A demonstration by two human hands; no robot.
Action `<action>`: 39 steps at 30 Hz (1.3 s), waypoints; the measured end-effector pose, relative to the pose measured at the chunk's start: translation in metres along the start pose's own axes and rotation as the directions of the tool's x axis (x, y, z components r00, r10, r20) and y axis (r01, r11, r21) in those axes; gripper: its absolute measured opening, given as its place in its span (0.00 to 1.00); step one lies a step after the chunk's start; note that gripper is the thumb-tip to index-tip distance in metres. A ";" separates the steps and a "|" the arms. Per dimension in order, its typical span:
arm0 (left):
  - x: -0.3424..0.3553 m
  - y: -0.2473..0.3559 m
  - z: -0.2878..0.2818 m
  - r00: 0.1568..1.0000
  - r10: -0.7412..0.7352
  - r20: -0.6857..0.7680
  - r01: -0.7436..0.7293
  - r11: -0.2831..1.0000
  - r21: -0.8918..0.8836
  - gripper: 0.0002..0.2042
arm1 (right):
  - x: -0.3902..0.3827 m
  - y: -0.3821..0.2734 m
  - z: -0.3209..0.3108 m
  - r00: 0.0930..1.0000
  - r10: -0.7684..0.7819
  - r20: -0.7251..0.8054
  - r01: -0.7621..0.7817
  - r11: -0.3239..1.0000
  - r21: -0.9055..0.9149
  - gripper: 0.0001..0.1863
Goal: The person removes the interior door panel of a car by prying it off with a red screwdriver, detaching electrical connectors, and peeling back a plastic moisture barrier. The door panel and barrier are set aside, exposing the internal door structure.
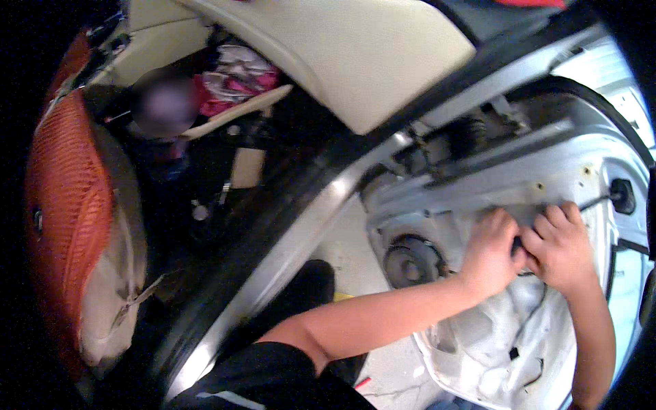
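My left hand (493,251) and my right hand (559,247) meet over the upper part of a bare silver car door (471,195), its inner panel exposed. Both have fingers curled and closed. A small dark piece (517,244) shows between them, mostly covered by the fingers, so its kind is unclear. From behind my right hand a black cable (596,202) runs to a black plastic piece (622,196) at the door's edge. Below my hands, whitish clear film (495,321) covers the panel. Left of my left hand sits a round black speaker (413,262).
The metal door sill (273,263) crosses diagonally on my left. Beyond it are an orange and beige seat (72,198), a cream panel (355,48) and red and white cloth (239,78). A red object (363,383) lies on the pale floor (396,372).
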State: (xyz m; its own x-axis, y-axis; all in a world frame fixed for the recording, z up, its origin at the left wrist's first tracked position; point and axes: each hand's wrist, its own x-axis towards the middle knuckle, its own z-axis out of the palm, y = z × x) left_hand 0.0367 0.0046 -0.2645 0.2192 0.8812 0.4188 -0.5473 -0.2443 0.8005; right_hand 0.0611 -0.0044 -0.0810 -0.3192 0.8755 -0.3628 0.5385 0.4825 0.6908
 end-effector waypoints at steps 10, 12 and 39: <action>0.001 -0.004 -0.001 0.996 0.092 -0.016 -0.092 0.995 0.026 0.17 | -0.027 0.010 -0.027 0.999 -0.006 -0.041 0.007 0.999 0.032 0.09; -0.001 -0.002 -0.001 0.998 0.065 0.009 -0.066 0.997 0.028 0.17 | -0.034 -0.004 -0.052 0.963 0.082 -0.256 -0.055 0.992 0.111 0.10; 0.075 0.095 -0.064 0.761 -0.202 0.616 0.516 0.765 -0.386 0.11 | -0.044 -0.087 0.006 0.105 0.865 -0.491 -0.846 0.337 0.412 0.05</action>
State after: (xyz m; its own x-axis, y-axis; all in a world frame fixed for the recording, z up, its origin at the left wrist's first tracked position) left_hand -0.0507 0.0730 -0.1842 0.7750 0.4712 0.4211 -0.6177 0.4239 0.6624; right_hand 0.0330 -0.0850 -0.1291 0.0489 0.4967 0.8666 0.7733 -0.5679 0.2819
